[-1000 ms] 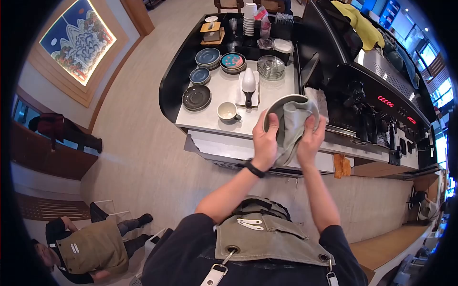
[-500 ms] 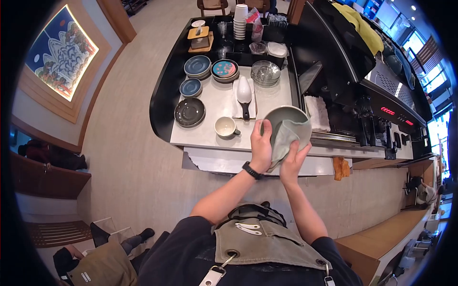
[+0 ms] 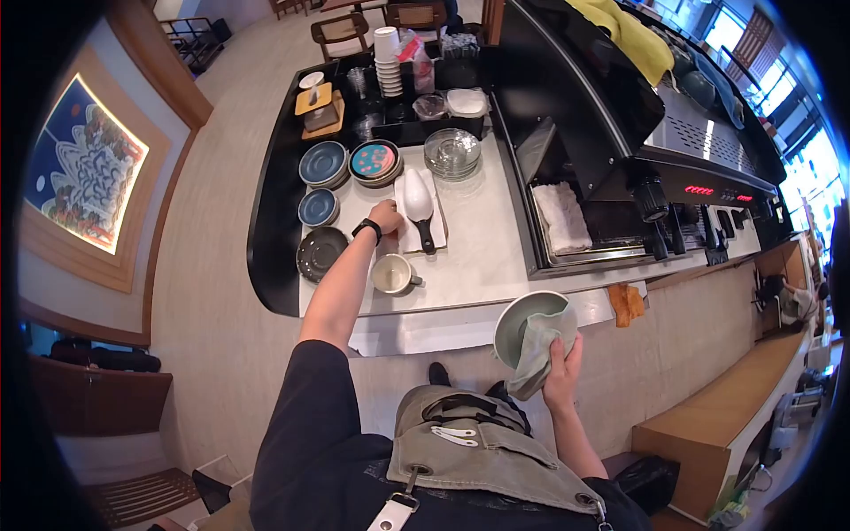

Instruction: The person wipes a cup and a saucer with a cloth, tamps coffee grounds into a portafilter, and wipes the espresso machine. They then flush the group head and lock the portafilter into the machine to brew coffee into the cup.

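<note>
My right hand (image 3: pixel 560 376) grips a pale green bowl (image 3: pixel 511 329) by its rim, with a light green cloth (image 3: pixel 542 347) bunched inside and hanging over the near edge. The bowl is held tilted in front of the counter. My left hand (image 3: pixel 384 216) reaches onto the counter, fingers curled at the left edge of a white cloth (image 3: pixel 433 236); what they hold, if anything, is hidden. On that cloth lies a white scoop (image 3: pixel 417 196) with a black handle. A cup (image 3: pixel 392 275) stands just below my left hand, and a dark saucer (image 3: pixel 320 254) lies to its left.
Stacked blue plates (image 3: pixel 324 164), smaller blue dishes (image 3: pixel 318 208), a patterned plate stack (image 3: pixel 374 160) and glass plates (image 3: pixel 452 153) fill the counter's back. Paper cups (image 3: pixel 387 66) stand behind. An espresso machine (image 3: pixel 655 168) occupies the right; an orange cloth (image 3: pixel 625 304) hangs at the front edge.
My left hand has let go of the bowl and moved left to the white cloth. My right hand has lowered the bowl and cloth toward me. The view has shifted.
</note>
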### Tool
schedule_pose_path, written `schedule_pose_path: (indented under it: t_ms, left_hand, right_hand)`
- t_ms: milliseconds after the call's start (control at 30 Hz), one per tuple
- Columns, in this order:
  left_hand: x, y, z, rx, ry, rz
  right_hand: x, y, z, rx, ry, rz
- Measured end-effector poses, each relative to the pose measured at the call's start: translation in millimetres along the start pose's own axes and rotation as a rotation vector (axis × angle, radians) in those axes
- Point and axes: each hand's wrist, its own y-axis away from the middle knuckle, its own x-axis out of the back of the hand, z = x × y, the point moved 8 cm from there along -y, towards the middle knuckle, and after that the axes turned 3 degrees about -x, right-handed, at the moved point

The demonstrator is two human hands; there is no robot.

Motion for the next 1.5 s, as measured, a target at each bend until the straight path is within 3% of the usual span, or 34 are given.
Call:
schedule_pose_path:
  t_ms: [33, 67, 300, 367, 433, 567, 633, 700, 800, 867, 933, 1000, 1100, 1267, 1367, 1500]
  left_hand:
    - [-2.1, -0.8, 8.9, -0.124, -0.147, 0.025]
    - [-1.2, 0.2, 5.5, -0.091, -0.147, 0.111]
    - [-28.3, 26.0, 38.8, -0.042, -0.135, 0.007]
    - [-39.9, 39.6, 65.3, -0.03, -0.099, -0.058]
    - [-57.6, 52.2, 85.2, 0.095, 0.129, -0.165]
    - [-87.1, 40.3, 115.1, 0.008, 0.143, -0.107]
    - [-97.9, 27.2, 115.9, -0.081, 0.058, 0.022]
    - [-107.7, 10.5, 104.2, -0.085, 0.017, -0.029]
    - [-30.6, 84.4, 134.2, -0.231, 0.139, 0.126]
    - [14.7, 163.9, 132.6, -0.239, -0.098, 0.186]
    - [14.5, 206.6, 97.4, -0.178, -0.318, 0.142]
    - [3.5, 224.7, 69.7, -0.139, -0.35, 0.058]
    - [1.2, 221.1, 43.0, -0.198, -0.041, 0.091]
    - [52.5, 270.5, 23.1, -0.173, 0.158, 0.418]
    - [76.2, 305.7, 14.3, -0.125, 0.166, 0.496]
    - [86.3, 339.0, 7.0, -0.065, 0.147, 0.513]
  right_hand:
    - [1.9, 3.0, -0.4, 0.003, 0.016, 0.011]
    - [2.9, 5.8, -1.1, 0.003, 0.031, 0.021]
    - [4.6, 9.8, -4.1, -0.01, 0.009, 0.059]
    - [10.2, 10.1, 5.0, -0.044, 0.002, 0.063]
    - [12.2, 9.9, 8.4, -0.032, -0.013, 0.074]
    - [16.3, 13.1, 16.8, -0.038, 0.015, 0.082]
    - [9.5, 14.2, 19.0, -0.074, -0.007, 0.067]
    - [2.9, 10.5, 26.5, -0.108, 0.035, 0.054]
    - [-8.1, -5.0, 54.9, -0.122, 0.212, 0.013]
    - [-24.2, -16.5, 65.4, -0.094, 0.344, -0.024]
    - [-39.6, -33.6, 79.1, -0.1, 0.406, -0.043]
    - [-61.4, -55.0, 81.5, -0.068, 0.397, -0.072]
    - [-104.1, -84.0, 83.3, -0.031, 0.312, -0.129]
    - [-187.3, -135.2, 116.6, -0.085, 0.204, -0.251]
    - [-241.6, -171.7, 142.7, -0.042, 0.301, -0.306]
    - [-298.7, -189.9, 129.2, 0.02, 0.43, -0.276]
